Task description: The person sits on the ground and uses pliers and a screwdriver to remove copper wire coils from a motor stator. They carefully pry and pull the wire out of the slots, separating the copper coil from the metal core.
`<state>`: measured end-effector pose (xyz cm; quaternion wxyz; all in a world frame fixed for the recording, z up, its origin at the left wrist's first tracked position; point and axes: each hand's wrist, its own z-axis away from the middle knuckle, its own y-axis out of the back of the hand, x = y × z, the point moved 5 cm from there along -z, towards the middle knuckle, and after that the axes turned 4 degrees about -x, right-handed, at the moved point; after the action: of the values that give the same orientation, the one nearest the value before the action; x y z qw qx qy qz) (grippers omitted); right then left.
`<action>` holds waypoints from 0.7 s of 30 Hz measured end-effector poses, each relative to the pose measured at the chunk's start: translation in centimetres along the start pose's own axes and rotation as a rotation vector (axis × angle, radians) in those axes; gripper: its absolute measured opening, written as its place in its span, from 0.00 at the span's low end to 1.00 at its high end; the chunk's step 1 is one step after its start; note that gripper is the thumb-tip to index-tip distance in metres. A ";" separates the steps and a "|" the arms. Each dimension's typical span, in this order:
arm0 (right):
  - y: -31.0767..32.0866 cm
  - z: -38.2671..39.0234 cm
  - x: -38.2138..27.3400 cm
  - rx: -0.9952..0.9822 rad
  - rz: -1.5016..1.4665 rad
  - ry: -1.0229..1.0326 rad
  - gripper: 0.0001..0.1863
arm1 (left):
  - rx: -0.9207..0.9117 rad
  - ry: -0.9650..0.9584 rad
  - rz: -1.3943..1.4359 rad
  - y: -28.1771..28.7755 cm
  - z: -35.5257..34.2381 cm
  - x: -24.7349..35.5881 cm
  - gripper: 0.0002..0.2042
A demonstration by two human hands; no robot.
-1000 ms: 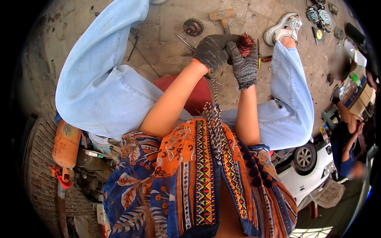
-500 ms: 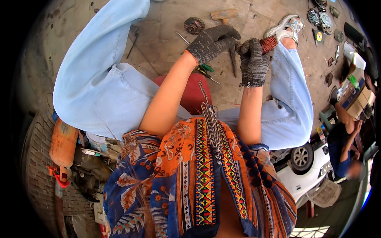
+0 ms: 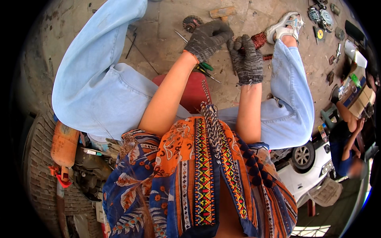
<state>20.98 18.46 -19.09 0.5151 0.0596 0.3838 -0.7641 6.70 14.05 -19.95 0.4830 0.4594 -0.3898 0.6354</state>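
Both of my hands wear dark grey knit gloves and meet above the floor between my knees. My right hand [image 3: 248, 61] is closed around a bundle of reddish copper wire [image 3: 258, 41], which sticks out past its fingers toward my right foot. My left hand [image 3: 208, 41] is beside it, fingers curled together; whatever they hold is hidden by the glove. Under the right wrist's outer side lies another short copper-coloured piece [image 3: 268, 57]. Near my left hand are a dark round toothed part [image 3: 192, 23], a thin metal rod [image 3: 181, 36] and a green-handled tool [image 3: 206, 66].
A wooden-handled hammer [image 3: 223, 13] lies beyond my hands. The red stool [image 3: 182, 93] shows between my legs. Machine parts [image 3: 320, 20] are scattered at the far right. An orange gas cylinder [image 3: 64, 144] is at left; a white car [image 3: 303, 174] and another person [image 3: 344, 139] are at right.
Both hands have shifted slightly left, the copper bundle moving with the right one. The right thumb has spread out, and the short copper piece on the floor has come into sight.
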 end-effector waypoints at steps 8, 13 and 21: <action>-0.5 0.4 0.2 0.067 0.108 -0.005 0.06 | -0.065 0.113 0.149 -0.9 -0.1 -1.1 0.09; -0.8 0.7 0.2 0.031 0.238 -0.036 0.05 | -0.085 0.126 0.079 -1.0 0.0 -0.5 0.08; -1.1 0.6 0.4 -0.053 0.382 -0.069 0.05 | 0.037 0.063 -0.003 -1.0 0.6 -0.1 0.09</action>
<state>20.05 17.99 -18.22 0.6650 0.0915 0.3673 -0.6437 7.81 13.73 -19.84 0.4874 0.4485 -0.3621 0.6558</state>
